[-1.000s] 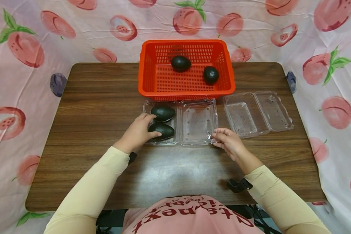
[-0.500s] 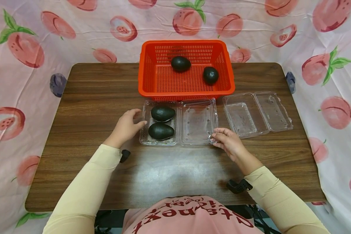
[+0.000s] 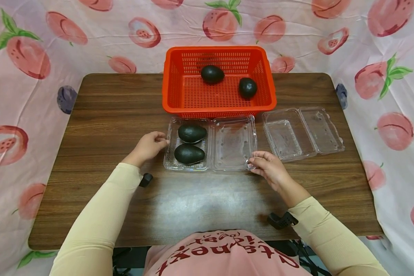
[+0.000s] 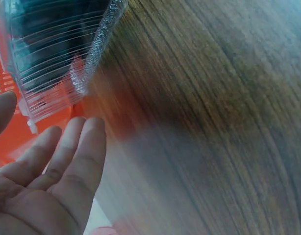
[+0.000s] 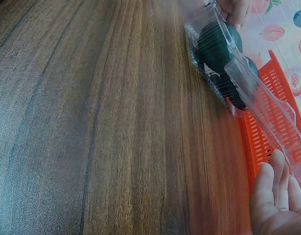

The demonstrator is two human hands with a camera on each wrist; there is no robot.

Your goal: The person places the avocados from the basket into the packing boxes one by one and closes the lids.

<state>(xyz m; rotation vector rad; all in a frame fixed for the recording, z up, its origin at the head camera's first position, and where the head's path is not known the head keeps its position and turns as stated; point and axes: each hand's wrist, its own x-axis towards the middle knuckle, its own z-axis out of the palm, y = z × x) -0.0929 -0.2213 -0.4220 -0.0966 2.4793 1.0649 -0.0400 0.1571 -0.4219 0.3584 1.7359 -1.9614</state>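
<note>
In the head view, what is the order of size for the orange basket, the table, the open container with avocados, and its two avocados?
1. Table
2. Orange basket
3. Open container, lid included
4. Far avocado and near avocado: they look alike, so unranked.

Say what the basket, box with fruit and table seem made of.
Basket: likely plastic, slightly glossy, with even molded slots.
Box: probably thin plastic, shiny, see-through, with ribbed walls.
Table: satin wood grain, soft glare; solid wood or laminate, unclear.
</note>
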